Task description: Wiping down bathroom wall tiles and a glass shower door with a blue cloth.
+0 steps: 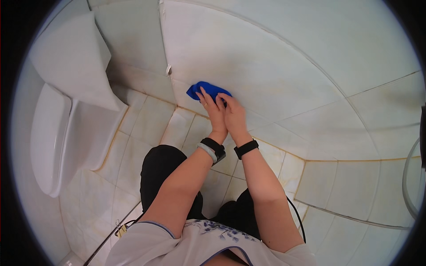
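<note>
A blue cloth (213, 89) is bunched against the lower part of a pale tiled wall (259, 73), a little above the floor. My left hand (213, 108), with a ring on one finger, lies over the cloth with its fingers spread along it. Close beside it, my right hand (235, 113) has curled fingertips at the cloth's right-hand edge. The two hands touch near the wrists. Part of the cloth is hidden behind the fingers. Black bands circle both wrists, and a pale bangle (207, 152) sits on the left one.
To the left stands a white toilet (83, 133) with its lid (48, 139) down. Marbled floor tiles (133, 146) run between it and my legs (163, 176). A raised tiled ledge (349, 186) lies to the right. A black cable (299, 216) hangs by my right arm.
</note>
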`<state>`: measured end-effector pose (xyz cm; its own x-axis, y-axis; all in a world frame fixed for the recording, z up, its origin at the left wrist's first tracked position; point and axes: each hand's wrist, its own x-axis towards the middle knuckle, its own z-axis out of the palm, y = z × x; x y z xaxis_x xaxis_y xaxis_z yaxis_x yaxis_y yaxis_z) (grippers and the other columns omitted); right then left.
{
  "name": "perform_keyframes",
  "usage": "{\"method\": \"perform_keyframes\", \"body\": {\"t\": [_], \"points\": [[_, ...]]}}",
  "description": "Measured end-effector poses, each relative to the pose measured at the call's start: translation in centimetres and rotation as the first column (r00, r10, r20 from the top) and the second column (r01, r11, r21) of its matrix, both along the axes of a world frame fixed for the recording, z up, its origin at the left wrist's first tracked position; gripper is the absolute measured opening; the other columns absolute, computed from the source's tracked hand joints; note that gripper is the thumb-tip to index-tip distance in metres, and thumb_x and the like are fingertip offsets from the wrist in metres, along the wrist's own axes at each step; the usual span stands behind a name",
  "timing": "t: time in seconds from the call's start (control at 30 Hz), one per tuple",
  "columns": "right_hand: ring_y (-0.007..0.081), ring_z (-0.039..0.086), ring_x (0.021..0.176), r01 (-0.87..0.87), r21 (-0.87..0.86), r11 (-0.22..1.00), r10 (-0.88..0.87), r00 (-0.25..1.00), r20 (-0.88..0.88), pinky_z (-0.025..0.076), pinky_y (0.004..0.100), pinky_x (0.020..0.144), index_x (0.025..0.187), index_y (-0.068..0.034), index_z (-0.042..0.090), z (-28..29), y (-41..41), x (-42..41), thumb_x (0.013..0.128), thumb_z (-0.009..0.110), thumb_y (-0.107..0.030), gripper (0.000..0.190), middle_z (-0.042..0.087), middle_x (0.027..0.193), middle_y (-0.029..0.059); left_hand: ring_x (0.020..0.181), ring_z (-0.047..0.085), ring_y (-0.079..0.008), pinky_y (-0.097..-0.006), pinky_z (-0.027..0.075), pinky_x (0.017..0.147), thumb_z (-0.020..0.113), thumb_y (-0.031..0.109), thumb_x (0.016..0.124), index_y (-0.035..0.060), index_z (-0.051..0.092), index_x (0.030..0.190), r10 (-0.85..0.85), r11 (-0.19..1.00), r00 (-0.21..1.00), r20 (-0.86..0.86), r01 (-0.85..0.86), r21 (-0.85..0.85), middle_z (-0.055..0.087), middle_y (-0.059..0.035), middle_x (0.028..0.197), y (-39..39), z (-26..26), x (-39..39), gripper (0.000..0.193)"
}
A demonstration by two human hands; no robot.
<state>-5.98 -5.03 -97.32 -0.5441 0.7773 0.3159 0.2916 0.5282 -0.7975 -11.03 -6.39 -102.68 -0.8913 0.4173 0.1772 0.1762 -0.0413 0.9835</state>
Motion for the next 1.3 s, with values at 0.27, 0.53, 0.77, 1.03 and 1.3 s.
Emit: {"method": "perform_keyframes", "body": {"t": [0.27, 0.53, 0.77, 1.03, 1.3], "points": [[0.0281, 0.062, 0.086, 0.16, 0.207, 0.965, -0.132, 0.981, -0.143, 0.049, 0.034, 0.076, 0.109, -0.005, 0.061, 10.8, -0.1, 3.7, 0.088, 0.048, -0.002, 0.025, 0.062, 0.098, 0.0153, 0.138, 0.003, -0.0446, -0.0521, 0.007, 0.11, 0.038, 0.027, 0.098, 0.0035, 0.016, 0.145, -0.074, 0.987, 0.918, -0.389, 0.124, 0.105, 0.0, -0.0295, 0.149, -0.5, 11.2, 2.7, 0.058], [0.0215, 0.062, 0.082, 0.237, 0.126, 0.963, -0.221, 0.967, -0.125, 0.048, 0.029, 0.074, 0.104, -0.004, 0.061, 7.8, 1.4, 7.4, 0.088, 0.049, -0.001, 0.021, 0.063, 0.095, 0.0127, 0.131, 0.006, -0.0576, -0.0629, 0.013, 0.105, 0.052, 0.014, 0.09, -0.0027, 0.026, 0.139, -0.101, 0.991, 0.842, -0.53, 0.135, 0.026, 0.005, -0.0347, 0.145, 1.5, 6.7, 6.5, 0.058], [0.0222, 0.062, 0.072, 0.208, -0.018, 0.978, -0.208, 0.978, 0.006, 0.049, 0.0297, 0.068, 0.099, -0.007, 0.062, 2.4, 1.8, 7.7, 0.086, 0.05, 0.0, 0.019, 0.064, 0.083, 0.0142, 0.13, 0.003, -0.0602, -0.0582, 0.019, 0.106, 0.053, 0.013, 0.09, -0.006, 0.021, 0.139, -0.175, 0.981, 0.881, -0.439, 0.121, -0.149, -0.001, -0.0373, 0.144, 1.1, -0.7, 7.1, 0.062], [0.0257, 0.059, 0.071, 0.132, -0.061, 0.989, -0.119, 0.975, 0.187, 0.048, 0.0325, 0.065, 0.098, -0.007, 0.062, -1.5, 2.5, 7.7, 0.085, 0.051, 0.001, 0.019, 0.064, 0.085, 0.0159, 0.132, 0.007, -0.0561, -0.0531, 0.022, 0.107, 0.049, 0.009, 0.091, -0.0021, 0.009, 0.143, -0.215, 0.96, 0.953, -0.215, 0.166, -0.224, -0.001, -0.0338, 0.146, -0.1, -2.6, 7.6, 0.067], [0.0163, 0.058, 0.072, 0.18, 0.119, 0.977, -0.178, 0.984, -0.026, 0.047, 0.0267, 0.067, 0.103, -0.005, 0.064, 4.4, 2.3, 10.5, 0.085, 0.053, 0.0, 0.021, 0.065, 0.091, 0.0095, 0.132, 0.025, -0.0445, -0.0434, 0.03, 0.104, 0.047, 0.012, 0.092, 0.0001, 0.02, 0.143, -0.234, 0.972, 0.971, -0.044, 0.233, -0.012, 0.015, -0.0317, 0.145, -1.2, 6.0, 9.3, 0.059]]}}
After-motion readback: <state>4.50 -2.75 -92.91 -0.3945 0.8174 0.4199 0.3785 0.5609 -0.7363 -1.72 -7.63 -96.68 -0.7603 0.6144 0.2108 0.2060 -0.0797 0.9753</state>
